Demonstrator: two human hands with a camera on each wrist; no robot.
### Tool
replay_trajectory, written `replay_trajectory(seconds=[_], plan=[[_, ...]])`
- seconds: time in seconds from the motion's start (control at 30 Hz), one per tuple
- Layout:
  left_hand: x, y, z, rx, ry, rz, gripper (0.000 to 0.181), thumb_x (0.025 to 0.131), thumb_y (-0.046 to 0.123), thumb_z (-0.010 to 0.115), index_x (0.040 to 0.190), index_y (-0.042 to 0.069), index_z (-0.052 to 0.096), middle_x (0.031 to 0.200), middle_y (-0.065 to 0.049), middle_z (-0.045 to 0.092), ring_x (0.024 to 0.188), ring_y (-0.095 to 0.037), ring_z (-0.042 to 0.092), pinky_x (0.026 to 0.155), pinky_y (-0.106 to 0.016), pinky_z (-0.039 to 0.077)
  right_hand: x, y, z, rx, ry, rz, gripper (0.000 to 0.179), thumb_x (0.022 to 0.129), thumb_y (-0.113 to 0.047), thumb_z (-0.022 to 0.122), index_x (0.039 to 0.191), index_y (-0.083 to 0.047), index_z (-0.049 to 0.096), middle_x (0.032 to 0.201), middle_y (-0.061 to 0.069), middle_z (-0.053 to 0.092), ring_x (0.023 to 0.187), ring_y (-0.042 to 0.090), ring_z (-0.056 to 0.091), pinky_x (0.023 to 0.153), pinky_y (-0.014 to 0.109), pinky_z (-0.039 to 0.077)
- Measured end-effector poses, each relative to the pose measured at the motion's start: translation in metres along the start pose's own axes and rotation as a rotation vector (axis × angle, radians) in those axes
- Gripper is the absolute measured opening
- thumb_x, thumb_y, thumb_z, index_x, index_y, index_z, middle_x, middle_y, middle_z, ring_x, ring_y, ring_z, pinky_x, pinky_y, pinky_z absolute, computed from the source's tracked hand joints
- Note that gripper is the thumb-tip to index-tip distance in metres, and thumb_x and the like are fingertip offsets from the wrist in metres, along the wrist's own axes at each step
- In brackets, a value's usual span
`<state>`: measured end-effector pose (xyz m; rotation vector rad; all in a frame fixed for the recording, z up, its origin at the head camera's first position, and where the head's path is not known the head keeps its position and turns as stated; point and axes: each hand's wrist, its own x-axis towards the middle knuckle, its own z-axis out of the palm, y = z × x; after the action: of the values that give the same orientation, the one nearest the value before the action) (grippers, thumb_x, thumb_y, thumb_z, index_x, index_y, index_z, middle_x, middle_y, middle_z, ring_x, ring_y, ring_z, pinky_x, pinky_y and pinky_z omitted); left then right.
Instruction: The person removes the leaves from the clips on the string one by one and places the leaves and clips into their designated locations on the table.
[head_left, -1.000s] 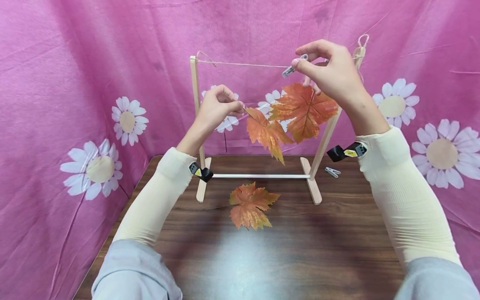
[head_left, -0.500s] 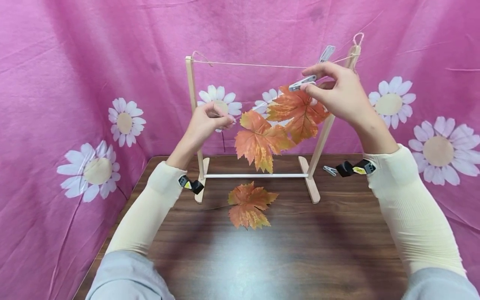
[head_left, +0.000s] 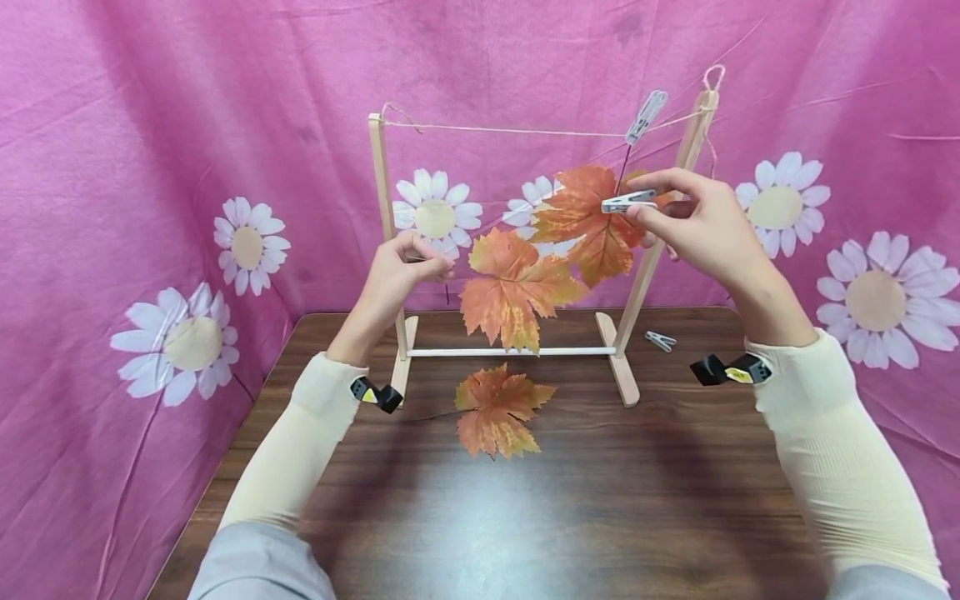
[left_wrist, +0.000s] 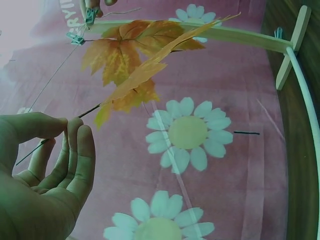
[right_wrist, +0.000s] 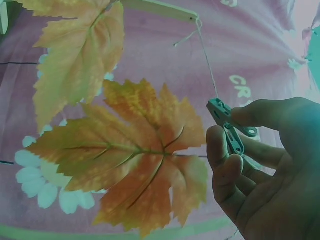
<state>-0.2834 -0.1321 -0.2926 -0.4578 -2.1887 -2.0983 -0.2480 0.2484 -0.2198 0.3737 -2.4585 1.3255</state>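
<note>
My left hand (head_left: 397,271) pinches the thin stem of an orange maple-like leaf (head_left: 517,287) between thumb and fingertips. In the left wrist view the stem (left_wrist: 90,110) passes through that pinch. A second leaf (head_left: 577,212) hangs from the string (head_left: 517,130) by its dark stem, clipped by a pale clothespin (head_left: 646,117). My right hand (head_left: 705,221) holds another clothespin (right_wrist: 227,120) between thumb and fingers, in front of the hanging leaf in the head view. The left-hand leaf partly overlaps the hanging one there.
A third leaf (head_left: 501,410) lies on the wooden table (head_left: 585,517), before the white crossbar (head_left: 510,352) of the wooden stand. One loose clothespin (head_left: 661,341) lies right of the stand's right foot (head_left: 619,367). Pink cloth (head_left: 315,75) with daisies hangs behind.
My right hand has moved down from the string and slightly right, still with its clothespin, uncovering the clipped one. My left hand has lowered leftward, and its leaf now faces the head camera more.
</note>
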Motion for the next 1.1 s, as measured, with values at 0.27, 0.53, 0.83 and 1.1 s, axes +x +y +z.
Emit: replay_trajectory(seconds=[0.27, 0.53, 0.83, 1.1], plan=[[-0.009, -0.012, -0.004, -0.041, -0.009, 0.004, 0.020, 0.097, -0.001, 0.070, 0.083, 0.011, 0.063, 0.084, 0.003, 0.080, 0.078, -0.019, 0.079, 0.097, -0.034, 0.063, -0.010, 0.017, -0.003, 0.007, -0.007, 0.026, 0.025, 0.098, -0.026, 0.079, 0.122, -0.021, 0.075, 0.070, -0.016, 0.072, 0.051, 0.007, 0.054, 0.044, 0.023, 0.040], [-0.019, -0.023, -0.008, -0.048, -0.002, -0.018, 0.022, 0.098, -0.001, 0.070, 0.081, 0.010, 0.060, 0.086, 0.003, 0.081, 0.080, -0.015, 0.079, 0.091, -0.033, 0.065, -0.019, 0.035, -0.006, -0.077, 0.005, 0.030, 0.031, 0.095, -0.024, 0.083, 0.124, -0.016, 0.074, 0.066, -0.015, 0.067, 0.051, 0.008, 0.053, 0.044, 0.023, 0.045], [-0.030, -0.036, -0.013, -0.126, -0.006, -0.026, 0.023, 0.099, -0.003, 0.066, 0.080, 0.008, 0.059, 0.086, 0.000, 0.080, 0.077, -0.014, 0.077, 0.084, -0.035, 0.067, -0.029, 0.055, -0.006, -0.041, 0.038, 0.025, 0.032, 0.094, -0.015, 0.082, 0.124, -0.010, 0.073, 0.095, -0.015, 0.063, 0.055, 0.005, 0.053, 0.046, 0.020, 0.046], [-0.040, -0.048, -0.019, -0.168, 0.017, -0.034, 0.027, 0.098, -0.004, 0.067, 0.077, 0.010, 0.058, 0.087, -0.001, 0.080, 0.077, -0.015, 0.077, 0.082, -0.032, 0.066, -0.036, 0.074, -0.006, -0.042, 0.028, 0.033, 0.036, 0.095, -0.011, 0.081, 0.130, -0.007, 0.072, 0.095, -0.021, 0.065, 0.056, 0.003, 0.055, 0.046, 0.022, 0.047]])
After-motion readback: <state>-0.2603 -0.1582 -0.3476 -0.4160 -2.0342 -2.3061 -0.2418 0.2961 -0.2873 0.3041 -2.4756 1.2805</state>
